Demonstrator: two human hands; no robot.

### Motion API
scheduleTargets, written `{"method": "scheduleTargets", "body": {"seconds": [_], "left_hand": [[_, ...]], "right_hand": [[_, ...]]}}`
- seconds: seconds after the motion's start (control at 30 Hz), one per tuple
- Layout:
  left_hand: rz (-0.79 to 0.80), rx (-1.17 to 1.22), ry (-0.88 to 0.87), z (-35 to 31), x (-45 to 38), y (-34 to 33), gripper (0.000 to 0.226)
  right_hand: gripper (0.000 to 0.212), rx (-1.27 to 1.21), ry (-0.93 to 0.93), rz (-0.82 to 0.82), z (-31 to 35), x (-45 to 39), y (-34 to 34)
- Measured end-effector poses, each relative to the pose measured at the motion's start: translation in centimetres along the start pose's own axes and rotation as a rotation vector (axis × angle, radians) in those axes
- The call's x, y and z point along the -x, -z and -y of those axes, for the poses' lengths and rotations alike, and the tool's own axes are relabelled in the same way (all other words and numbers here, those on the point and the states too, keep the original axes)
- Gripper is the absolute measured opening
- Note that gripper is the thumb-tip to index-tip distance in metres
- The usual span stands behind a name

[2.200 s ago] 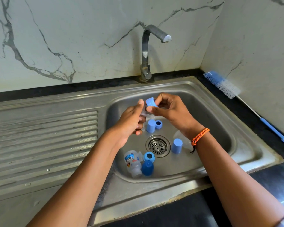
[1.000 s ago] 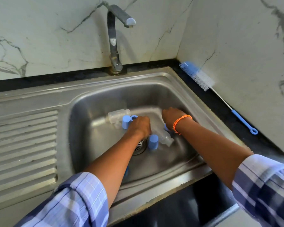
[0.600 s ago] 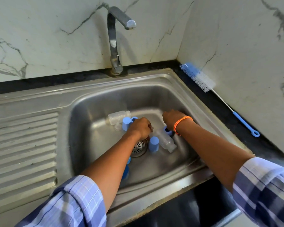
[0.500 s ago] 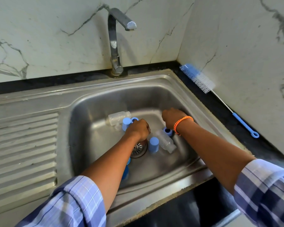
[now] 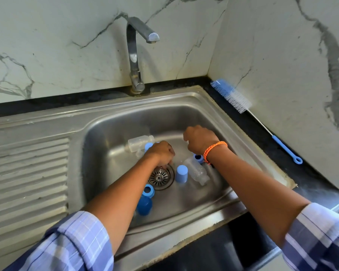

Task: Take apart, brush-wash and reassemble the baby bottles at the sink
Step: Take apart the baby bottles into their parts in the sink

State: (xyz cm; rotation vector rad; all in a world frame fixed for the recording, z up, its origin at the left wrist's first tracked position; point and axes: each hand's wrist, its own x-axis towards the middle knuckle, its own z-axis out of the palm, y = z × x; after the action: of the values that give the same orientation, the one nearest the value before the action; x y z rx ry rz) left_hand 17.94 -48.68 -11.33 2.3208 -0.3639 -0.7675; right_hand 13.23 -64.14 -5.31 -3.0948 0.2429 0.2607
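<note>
Right hand lifted, bottle beneath

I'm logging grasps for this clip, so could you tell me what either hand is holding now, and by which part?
It cannot be told: the left hand curls fingers-down by the drain, and the right hand shows only its back, hiding any contents.

We see white marble-veined walls meeting in a corner above a black worktop, evenly lit.
</note>
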Motion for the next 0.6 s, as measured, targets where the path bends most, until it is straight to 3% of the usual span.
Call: {"method": "scheduleTargets", "body": {"seconds": [0.2, 0.33, 0.4, 0.53, 0.6], "left_hand": [[-0.047, -0.037, -0.054, 1.0, 2.9, 5.7, 0.021], [-0.127, -0.018, -0.132, 3.2, 5.6, 8.8, 0.015], [-0.152, -0.141, -0.145, 4.2, 6.8, 9.7, 0.014], [0.004, -0.442, -0.065, 5.9, 9.0, 9.4, 0.007], [0.109, -0.604, -0.007, 6.3, 9.6, 8.5, 0.017]], "right_hand": [[0.031, -0.134, 0.044, -0.094, 3.9, 1.1, 0.6], [0.024, -0.303, 0.093, -0.058, 6.5, 1.9, 0.6], [0.02, -0.371, 0.118, -0.032, 7.5, 2.3, 0.6], [0.013, -0.465, 0.154, -0.008, 9.3, 3.4, 0.7], [0.01, -0.489, 0.17, 0.015, 10.3, 3.9, 0.4]]}}
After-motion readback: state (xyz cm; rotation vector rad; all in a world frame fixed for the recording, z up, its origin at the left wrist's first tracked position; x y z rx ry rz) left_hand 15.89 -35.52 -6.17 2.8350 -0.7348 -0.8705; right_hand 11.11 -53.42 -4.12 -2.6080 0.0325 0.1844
